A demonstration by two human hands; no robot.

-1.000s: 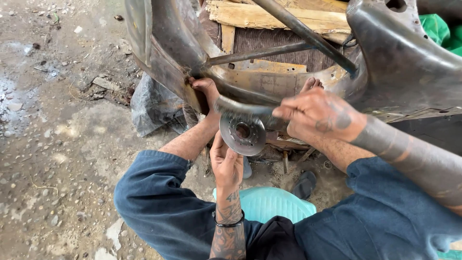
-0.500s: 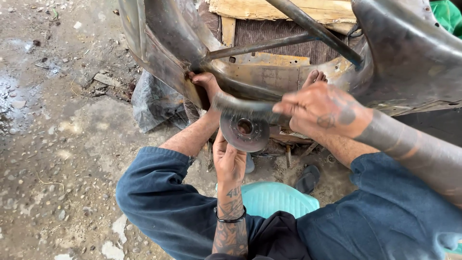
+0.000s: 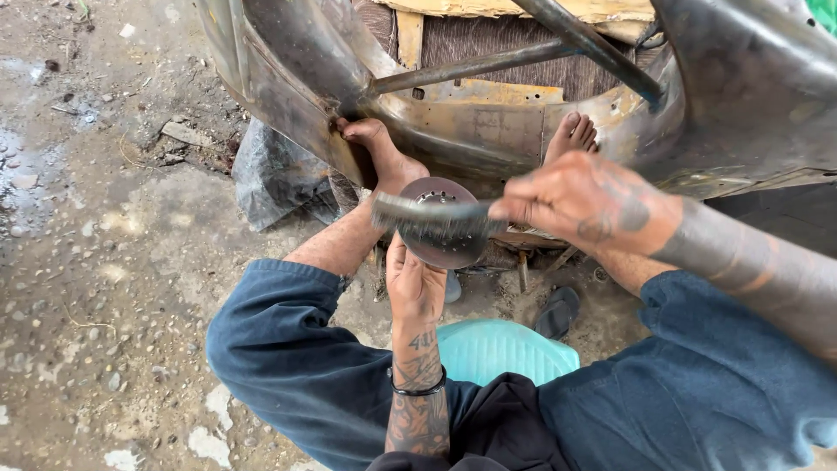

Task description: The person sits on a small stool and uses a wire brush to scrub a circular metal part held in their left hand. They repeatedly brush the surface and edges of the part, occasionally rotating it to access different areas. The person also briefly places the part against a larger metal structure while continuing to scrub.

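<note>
Compared with a second ago, the right hand (image 3: 580, 205) is now drawing a wire brush (image 3: 436, 218) across the face of the metal disc (image 3: 440, 225), where before it was resting higher, against the bent bar of the shell. The brush shows blurred, so the stroke is under way; cleaning of the disc is judged to be in progress. The right fingers are closing round the brush handle. The left hand (image 3: 414, 283) is gripping the disc from below, fingers curled behind its lower edge, holding it upright just under the brush.

Below the left wrist, a turquoise stool (image 3: 506, 349) is showing between the blue-trousered knees. Right of the fingers, a dark sandal (image 3: 558, 310) is lying on the ground. Beyond the disc, both bare feet (image 3: 379, 148) are bracing against the rusted metal shell (image 3: 471, 131), which is crowding the working space. A grey plastic sheet (image 3: 275, 174) is lying left of it.
</note>
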